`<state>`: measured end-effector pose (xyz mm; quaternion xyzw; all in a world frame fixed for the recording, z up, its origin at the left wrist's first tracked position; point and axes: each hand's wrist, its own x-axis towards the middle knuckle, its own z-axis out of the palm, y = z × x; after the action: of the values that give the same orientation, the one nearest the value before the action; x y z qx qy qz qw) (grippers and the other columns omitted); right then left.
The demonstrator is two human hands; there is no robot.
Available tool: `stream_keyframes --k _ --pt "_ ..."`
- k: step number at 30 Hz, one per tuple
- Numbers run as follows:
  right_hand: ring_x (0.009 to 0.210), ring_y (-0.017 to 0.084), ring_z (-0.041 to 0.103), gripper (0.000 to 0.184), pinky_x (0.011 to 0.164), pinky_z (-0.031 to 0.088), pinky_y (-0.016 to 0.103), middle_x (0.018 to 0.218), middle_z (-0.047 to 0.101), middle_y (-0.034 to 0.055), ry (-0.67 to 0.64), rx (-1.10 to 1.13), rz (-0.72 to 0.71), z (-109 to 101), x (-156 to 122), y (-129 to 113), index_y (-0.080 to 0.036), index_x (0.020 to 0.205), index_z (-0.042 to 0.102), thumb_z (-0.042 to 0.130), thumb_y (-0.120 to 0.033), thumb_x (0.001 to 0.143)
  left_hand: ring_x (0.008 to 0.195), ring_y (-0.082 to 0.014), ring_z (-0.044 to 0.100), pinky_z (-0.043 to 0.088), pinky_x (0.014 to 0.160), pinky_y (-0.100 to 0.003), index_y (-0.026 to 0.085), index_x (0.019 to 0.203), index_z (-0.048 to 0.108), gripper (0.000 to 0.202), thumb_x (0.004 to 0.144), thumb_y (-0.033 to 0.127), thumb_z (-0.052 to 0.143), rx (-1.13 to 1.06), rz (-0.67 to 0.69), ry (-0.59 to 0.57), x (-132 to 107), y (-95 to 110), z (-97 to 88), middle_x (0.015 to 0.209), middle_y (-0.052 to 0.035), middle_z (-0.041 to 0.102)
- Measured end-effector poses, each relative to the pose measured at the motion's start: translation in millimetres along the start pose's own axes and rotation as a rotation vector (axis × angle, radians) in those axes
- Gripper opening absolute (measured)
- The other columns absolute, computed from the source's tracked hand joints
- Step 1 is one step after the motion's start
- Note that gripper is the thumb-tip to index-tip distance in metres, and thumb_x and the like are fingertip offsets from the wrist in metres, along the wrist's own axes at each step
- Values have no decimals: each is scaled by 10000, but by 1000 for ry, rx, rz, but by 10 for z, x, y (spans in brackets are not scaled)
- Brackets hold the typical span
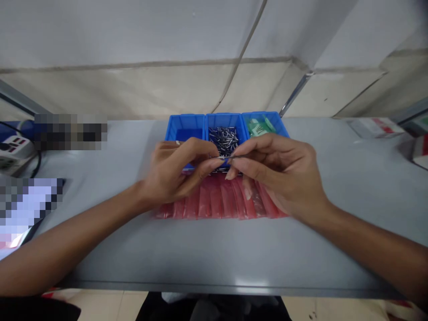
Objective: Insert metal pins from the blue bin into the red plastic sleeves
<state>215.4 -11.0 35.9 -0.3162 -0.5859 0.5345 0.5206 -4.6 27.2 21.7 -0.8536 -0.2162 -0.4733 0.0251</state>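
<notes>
My left hand [177,171] and my right hand [270,174] meet over the front of a row of blue plastic bins. Between their fingertips is a thin metal bit [232,157], held level, its left end pinched by my left thumb and forefinger. My right fingers grip its shank. The middle bin [225,120] holds a heap of similar metal bits [223,140]. The left bin [185,122] shows no contents above my hand, and the right bin [281,125] holds green packets [259,127]. Below my hands lies a row of red translucent plastic sleeves [217,203], partly hidden by my right hand.
The grey table [214,254] has a front edge near me and meets a pale wall at the back. A power strip [15,154] with cables sits at the far left. White-and-red boxes [374,127] stand at the back right.
</notes>
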Motion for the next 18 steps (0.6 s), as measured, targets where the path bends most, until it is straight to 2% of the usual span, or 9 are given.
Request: stream_keyframes --k 7,9,12,15,18 --pt "637 143 739 97 443 607 208 800 771 4 1 -9 2 9 -11 1 -202 980 753 791 -221 892 502 -85 563 420 507 -264 192 860 626 202 1044 249 566 -19 46 -36 37 11 -18 608 27 636" --pt "650 148 744 98 449 604 210 798 770 8 1 -10 5 7 -8 9 -199 974 751 794 -229 891 506 -86 574 426 507 -266 196 884 624 200 1051 289 563 -33 34 -44 29 7 -4 627 27 648" --pt "646 139 737 106 460 600 207 816 772 14 21 -33 -3 3 -4 12 -191 964 753 804 -235 883 537 -80 624 456 505 -234 204 1000 630 161 1003 362 657 -51 -6 -28 1 0 24 699 37 691" --pt "627 136 727 94 445 594 209 804 770 12 23 -46 -7 0 -4 7 -194 961 753 798 -232 887 537 -71 640 464 493 -210 217 1056 622 149 971 302 709 -24 -31 19 -11 4 40 750 44 719" --pt "584 130 707 92 425 595 218 796 769 7 18 -44 -9 4 -9 0 -201 972 753 791 -228 893 508 -52 603 445 487 -202 189 998 631 81 988 254 677 -8 0 29 10 17 29 765 32 730"
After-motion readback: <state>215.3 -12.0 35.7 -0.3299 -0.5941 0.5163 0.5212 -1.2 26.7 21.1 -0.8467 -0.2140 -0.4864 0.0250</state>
